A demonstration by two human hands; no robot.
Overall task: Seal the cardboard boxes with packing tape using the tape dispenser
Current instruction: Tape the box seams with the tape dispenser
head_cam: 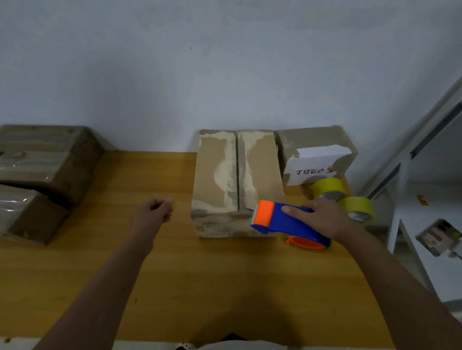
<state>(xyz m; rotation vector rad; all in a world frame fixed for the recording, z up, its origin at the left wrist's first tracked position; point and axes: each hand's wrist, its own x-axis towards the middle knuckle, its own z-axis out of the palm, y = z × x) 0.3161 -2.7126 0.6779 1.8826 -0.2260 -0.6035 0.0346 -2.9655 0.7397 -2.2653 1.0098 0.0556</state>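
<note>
Here, right hand (328, 215) gripping tape dispenser (287, 220), box label (310, 166) unreadable

Unsealed cardboard box (235, 180) mid-table, blue-orange tape dispenser (290, 222) at its near-right corner.

A wooden table (47, 284) stands against a plain white wall (178, 58). White shelves (421, 152) stand on the right.

On the table (214, 285): 4 cardboard boxes, 2 taped ones left (41, 155) (14, 211), 2 right (235, 180) (315, 154); 2 yellow tape rolls (329, 187) (359, 209); 1 blue tape dispenser (287, 221); 2 hands (155, 210) (324, 215).
</note>
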